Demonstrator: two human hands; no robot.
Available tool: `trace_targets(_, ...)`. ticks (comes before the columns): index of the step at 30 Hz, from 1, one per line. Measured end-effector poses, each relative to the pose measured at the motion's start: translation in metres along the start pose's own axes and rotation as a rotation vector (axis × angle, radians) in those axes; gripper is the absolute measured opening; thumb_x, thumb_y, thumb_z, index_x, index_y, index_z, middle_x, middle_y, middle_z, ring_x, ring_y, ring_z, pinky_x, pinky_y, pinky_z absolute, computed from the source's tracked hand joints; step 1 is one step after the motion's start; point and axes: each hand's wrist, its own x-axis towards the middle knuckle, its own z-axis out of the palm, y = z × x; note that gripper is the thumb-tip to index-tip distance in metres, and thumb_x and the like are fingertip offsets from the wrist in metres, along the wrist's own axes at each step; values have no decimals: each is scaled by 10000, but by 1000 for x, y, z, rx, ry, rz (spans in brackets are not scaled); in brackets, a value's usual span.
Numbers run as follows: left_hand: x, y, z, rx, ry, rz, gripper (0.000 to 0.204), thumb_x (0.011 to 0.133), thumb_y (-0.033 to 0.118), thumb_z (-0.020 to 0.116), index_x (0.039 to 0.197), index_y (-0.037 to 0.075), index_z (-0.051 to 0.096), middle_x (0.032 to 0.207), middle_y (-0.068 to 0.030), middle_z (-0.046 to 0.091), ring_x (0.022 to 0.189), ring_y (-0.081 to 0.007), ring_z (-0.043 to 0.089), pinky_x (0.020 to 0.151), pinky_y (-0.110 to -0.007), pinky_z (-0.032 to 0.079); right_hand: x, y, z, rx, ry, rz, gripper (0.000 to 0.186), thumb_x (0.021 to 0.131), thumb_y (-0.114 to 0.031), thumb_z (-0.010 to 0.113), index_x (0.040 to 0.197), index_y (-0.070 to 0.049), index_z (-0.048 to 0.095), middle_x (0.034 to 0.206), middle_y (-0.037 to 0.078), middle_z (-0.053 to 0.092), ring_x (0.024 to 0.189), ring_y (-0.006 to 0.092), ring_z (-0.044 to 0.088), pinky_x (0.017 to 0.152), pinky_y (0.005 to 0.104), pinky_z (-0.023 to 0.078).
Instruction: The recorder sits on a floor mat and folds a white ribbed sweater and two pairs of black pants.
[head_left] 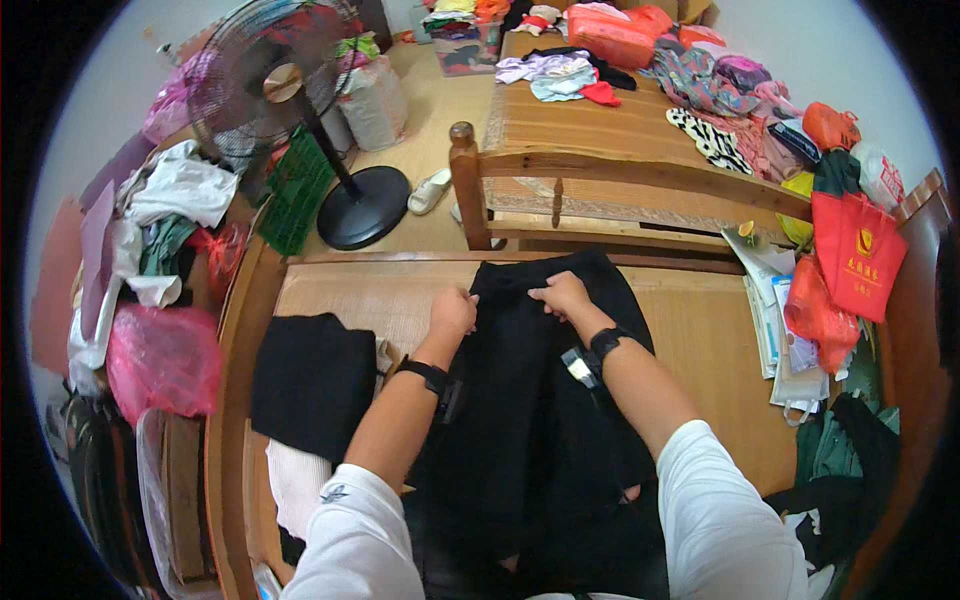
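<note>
Black trousers (520, 400) lie spread out on the wooden bed board (700, 330), waistband at the far end and lower part toward me. My left hand (455, 312) is closed at the left edge of the trousers, just below the waistband. Over their upper front, my right hand (565, 297) has its fingers curled in a pinch on the cloth. Left of the trousers sits a folded black garment (312, 375). A pale ribbed garment (297, 485) shows below it, partly hidden by my left sleeve. Both wrists wear dark straps.
Beyond the bed's wooden rail (640, 168) another bed holds heaped clothes (555, 75). A black standing fan (365, 205) is at the far left. Papers (780, 320) and red bags (860, 240) line the right side. Clothes and a pink plastic bag (165, 360) crowd the left.
</note>
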Motion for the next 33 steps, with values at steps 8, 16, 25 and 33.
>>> trace_targets(8,49,-45,25,129,136,170,465,861,285,606,1240,71,442,911,-175,645,838,-298,642,709,-401,498,60,13,33,132,347,-423,426,755,-194,721,1075,16,532,628,86,624,488,196,594,504,304,490)
trace_targets(16,-71,-111,-46,651,-890,-260,851,655,701,656,1031,-62,646,1045,-225,639,1014,-322,606,880,-371,466,-45,65,-30,87,-580,223,250,870,-266,629,820,-23,601,654,85,603,525,165,613,449,271,508)
trace_targets(25,-124,-110,-44,13,-642,-359,742,718,444,720,1257,-21,514,1129,-162,611,1042,-256,579,913,-321,439,-12,91,-5,-200,-382,120,507,785,-259,731,1097,-14,415,968,176,581,755,260,632,569,341,535)
trace_targets(33,-118,-146,-42,-116,-661,-383,781,694,416,752,1267,-43,486,1208,-156,563,1075,-259,536,907,-320,438,34,90,-2,-299,-28,-143,492,684,-203,766,1056,-43,487,912,177,616,887,319,596,782,380,485)
